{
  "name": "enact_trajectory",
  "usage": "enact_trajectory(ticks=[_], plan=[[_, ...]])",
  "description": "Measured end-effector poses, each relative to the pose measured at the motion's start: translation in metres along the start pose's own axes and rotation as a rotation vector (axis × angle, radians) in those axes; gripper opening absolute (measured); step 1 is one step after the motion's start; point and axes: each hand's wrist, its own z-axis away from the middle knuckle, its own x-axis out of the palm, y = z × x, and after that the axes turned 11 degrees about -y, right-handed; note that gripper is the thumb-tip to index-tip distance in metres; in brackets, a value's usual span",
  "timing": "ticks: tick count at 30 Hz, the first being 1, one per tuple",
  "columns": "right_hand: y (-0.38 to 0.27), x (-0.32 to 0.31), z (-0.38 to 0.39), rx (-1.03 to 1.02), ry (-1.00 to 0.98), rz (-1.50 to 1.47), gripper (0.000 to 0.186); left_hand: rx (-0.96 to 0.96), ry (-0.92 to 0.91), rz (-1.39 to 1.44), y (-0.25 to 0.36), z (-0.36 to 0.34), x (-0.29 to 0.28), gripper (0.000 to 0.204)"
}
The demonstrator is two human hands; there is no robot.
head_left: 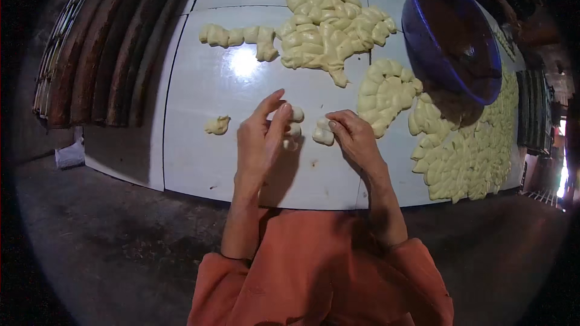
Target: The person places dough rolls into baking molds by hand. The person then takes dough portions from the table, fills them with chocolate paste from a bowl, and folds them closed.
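Observation:
Both of my hands are over a white table (199, 96), close to its front edge. My left hand (260, 136) curls around several pale rounded lumps of dough (293, 130), which show along its thumb side; the index finger stands up beside the thumb. How its lower fingers hold the lumps is hidden. Across a narrow gap, my right hand (357, 137) pinches a small two-lobed dough piece (323, 134) between thumb and fingers. A small yellowish dough scrap (217, 125) lies to the left of my left hand.
Joined dough pieces (323, 36) spread over the far middle, with a curved cluster (383, 93) nearer and a broad sheet of pieces (465, 166) at right. A tilted purple basin (414, 21) stands far right. Long dark curved troughs (115, 42) are stacked at left.

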Motion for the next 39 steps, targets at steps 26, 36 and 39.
enact_trajectory(ticks=[26,36,39], plan=[[-0.071,0.039,-0.019,0.047,-0.234,-0.852,0.031,0.037,-0.083,0.152,-0.030,0.015,-0.032,0.024],[-0.066,-0.007,0.006,-0.114,0.113,-0.948,0.027,0.573,-0.051,0.214,0.004,-0.015,0.059,0.080],[-0.063,-0.018,0.016,-0.127,0.063,-1.198,0.025,0.904,-0.185,0.111,-0.005,-0.033,0.091,0.068]])
